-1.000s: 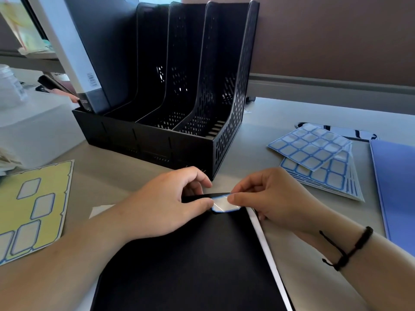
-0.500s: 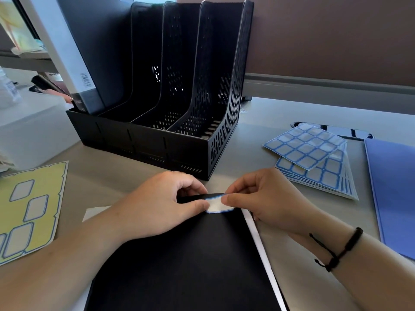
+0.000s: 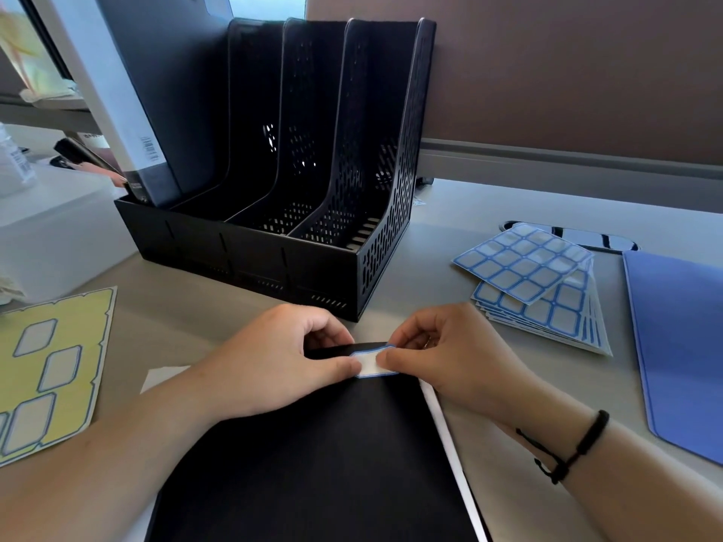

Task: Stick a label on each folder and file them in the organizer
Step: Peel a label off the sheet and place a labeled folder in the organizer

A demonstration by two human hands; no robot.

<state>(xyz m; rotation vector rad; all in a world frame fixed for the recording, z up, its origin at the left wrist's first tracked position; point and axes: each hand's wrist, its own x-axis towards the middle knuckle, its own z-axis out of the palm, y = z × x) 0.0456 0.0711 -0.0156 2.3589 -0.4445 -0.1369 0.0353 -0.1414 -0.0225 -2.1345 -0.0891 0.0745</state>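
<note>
While the black folder [image 3: 321,463] lies flat on the desk [image 3: 489,213] with its long axis running from 6 o'clock toward 12 o'clock, both hands work at its far short edge. The label [image 3: 369,363], white with a blue border, sits at that edge, close to the far right corner, with its long axis running 9 to 3 o'clock, across the folder's own axis.

The left hand [image 3: 274,361] approaches from 9 o'clock; its thumb tip presses on the label's left end, with the other fingers curled past the folder's far edge. The right hand [image 3: 442,357] approaches from 3 o'clock; its thumb and forefinger are pinched on the label's right end. Both hands are equally near the label, one at each end. Whether the label is fully adhered cannot be determined; its far edge appears slightly raised.

Judgement: the step in hand is label application. The next move calls for smoothing along the label's long axis, from the left thumb at 9 o'clock toward 3 o'clock.

The organizer [image 3: 297,228] stands just beyond the hands at 12 o'clock. One folder [image 3: 156,91] already stands in its leftmost slot; the remaining slots are vacant. Unused label sheets [image 3: 536,283] lie at 2 o'clock, a blue folder [image 3: 680,346] at 3 o'clock, and a partly used yellow sheet [image 3: 51,365] at 9 o'clock.
</note>
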